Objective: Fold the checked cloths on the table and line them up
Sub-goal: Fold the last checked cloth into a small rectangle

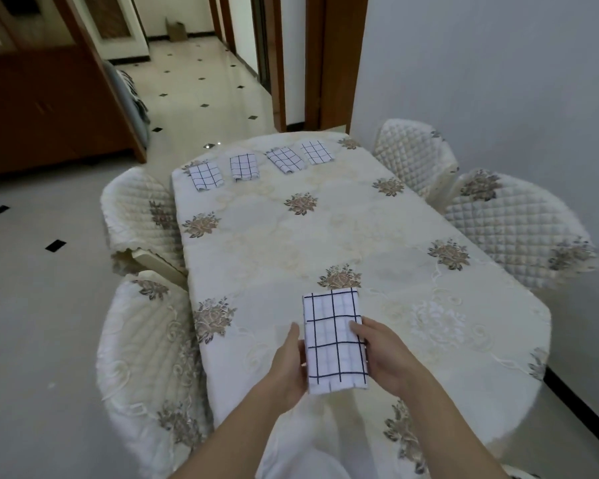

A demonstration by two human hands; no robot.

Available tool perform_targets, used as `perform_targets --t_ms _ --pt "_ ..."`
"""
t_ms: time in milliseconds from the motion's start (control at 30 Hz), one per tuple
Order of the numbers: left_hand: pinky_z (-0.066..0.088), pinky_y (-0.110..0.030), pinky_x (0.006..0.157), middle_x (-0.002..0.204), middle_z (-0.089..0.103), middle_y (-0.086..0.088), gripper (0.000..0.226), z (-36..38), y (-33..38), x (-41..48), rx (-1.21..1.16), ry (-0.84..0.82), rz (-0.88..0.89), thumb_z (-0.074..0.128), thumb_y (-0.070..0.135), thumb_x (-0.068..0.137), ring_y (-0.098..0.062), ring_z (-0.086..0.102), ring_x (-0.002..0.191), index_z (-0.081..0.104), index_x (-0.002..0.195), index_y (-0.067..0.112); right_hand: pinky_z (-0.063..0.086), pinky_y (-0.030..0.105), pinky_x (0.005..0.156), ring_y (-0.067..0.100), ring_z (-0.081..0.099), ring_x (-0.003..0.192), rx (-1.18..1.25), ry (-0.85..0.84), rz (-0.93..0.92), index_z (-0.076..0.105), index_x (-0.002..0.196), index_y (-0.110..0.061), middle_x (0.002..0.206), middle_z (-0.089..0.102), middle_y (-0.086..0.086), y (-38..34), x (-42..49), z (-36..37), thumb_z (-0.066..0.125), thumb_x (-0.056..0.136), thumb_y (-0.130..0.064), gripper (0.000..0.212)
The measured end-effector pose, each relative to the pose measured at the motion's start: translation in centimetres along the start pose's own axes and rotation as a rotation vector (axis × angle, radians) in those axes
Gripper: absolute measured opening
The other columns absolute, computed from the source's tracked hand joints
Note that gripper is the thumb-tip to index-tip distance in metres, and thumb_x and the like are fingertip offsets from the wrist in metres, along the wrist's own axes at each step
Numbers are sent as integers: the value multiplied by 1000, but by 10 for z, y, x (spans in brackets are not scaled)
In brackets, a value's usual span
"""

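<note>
From the head camera, a long table (325, 236) covered in a cream embroidered tablecloth runs away from the viewer, and everything here is placed against it.

At the table's near end, a folded checked cloth (334, 340) is held between both hands. It is a narrow rectangle, white with dark grid lines, its long side pointing up the table; whether its far end rests on the tablecloth or floats just above it cannot be told. The left hand (287, 364) lies along the cloth's left long edge, fingers together and nearly straight, the thumb tip up by the cloth's middle; most of its fingers pass beneath the cloth and are hidden. The right hand (384, 354) grips the right long edge, with its thumb pressed flat on the top face and the other fingers curled under, so the cloth is pinched between thumb and fingers. Both hands hold the near half of the cloth; the far half sticks out past the fingertips.

At the table's far end, four folded cloths (256, 165) lie in a row across its width, apart from one another and slightly askew.

Quilted chairs (519, 229) stand along both long sides of the table. A tiled floor (32, 305) lies off its left side.
</note>
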State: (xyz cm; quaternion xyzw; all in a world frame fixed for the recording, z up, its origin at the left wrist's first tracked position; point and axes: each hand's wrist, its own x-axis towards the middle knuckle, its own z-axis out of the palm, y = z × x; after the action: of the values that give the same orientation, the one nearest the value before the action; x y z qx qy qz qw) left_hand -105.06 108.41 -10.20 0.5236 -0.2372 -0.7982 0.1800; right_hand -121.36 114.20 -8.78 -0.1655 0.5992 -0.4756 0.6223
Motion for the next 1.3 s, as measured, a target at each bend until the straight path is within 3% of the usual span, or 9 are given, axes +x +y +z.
perform_targets --t_ms 133,267,400,500,633,767,967,1167,1300 --pt "60 -40 82 102 76 -1 41 1 4 -7 291 95 303 38 48 105 -19 73 92 70 103 22 58 48 87 28 72 102 -61 54 -44 65 122 -15 113 74 5 -3 -10 13 48 105 -27 27" --pt "50 -33 74 87 67 -1 42 -6 8 -8 526 235 517 40 41 105 -17 62 81 63 89 10 60 42 76 24 74 92 -147 117 -91 67 113 -17 103 77 2 -6 -21 24 45 106 -33 28" --pt "38 -23 60 71 53 0 43 -5 3 -14 551 253 581 39 39 105 -10 48 64 51 77 8 58 41 77 28 73 87 -282 247 -214 65 104 -7 97 74 10 -2 -20 37 46 101 -45 42" --pt "33 -17 53 62 46 9 42 -4 4 -20 503 271 583 38 36 106 -3 44 55 46 70 17 42 36 68 23 54 73 -379 291 -293 51 96 6 85 56 21 8 -9 38 43 88 -61 67" --pt "31 -24 57 65 41 6 40 -15 7 -21 551 323 629 36 36 107 -11 39 61 41 72 16 37 34 66 17 47 72 -416 271 -340 47 89 5 79 50 16 11 -4 46 44 103 -39 47" --pt "32 -33 61 69 42 -7 41 -35 5 -25 598 445 669 35 37 106 -16 39 65 40 74 12 35 33 62 16 45 65 -515 255 -406 45 76 -8 70 50 6 14 -2 67 37 106 -40 45" --pt "31 -25 53 68 50 -2 41 -88 2 -56 542 706 717 37 36 106 -13 43 61 46 74 12 41 35 62 25 55 71 -634 133 -475 52 85 1 82 62 18 31 7 128 32 106 -39 50" --pt "37 -32 58 69 55 1 41 -171 5 -101 410 927 661 39 37 105 -13 48 64 47 70 16 40 30 59 18 58 73 -760 -94 -534 54 84 -12 78 60 2 57 14 220 33 107 -37 41" --pt "41 -32 61 78 62 -9 40 -231 1 -126 303 1047 669 42 37 105 -13 49 67 55 83 5 36 31 57 18 53 67 -800 -227 -587 49 75 -12 71 54 2 73 12 286 35 107 -35 41"
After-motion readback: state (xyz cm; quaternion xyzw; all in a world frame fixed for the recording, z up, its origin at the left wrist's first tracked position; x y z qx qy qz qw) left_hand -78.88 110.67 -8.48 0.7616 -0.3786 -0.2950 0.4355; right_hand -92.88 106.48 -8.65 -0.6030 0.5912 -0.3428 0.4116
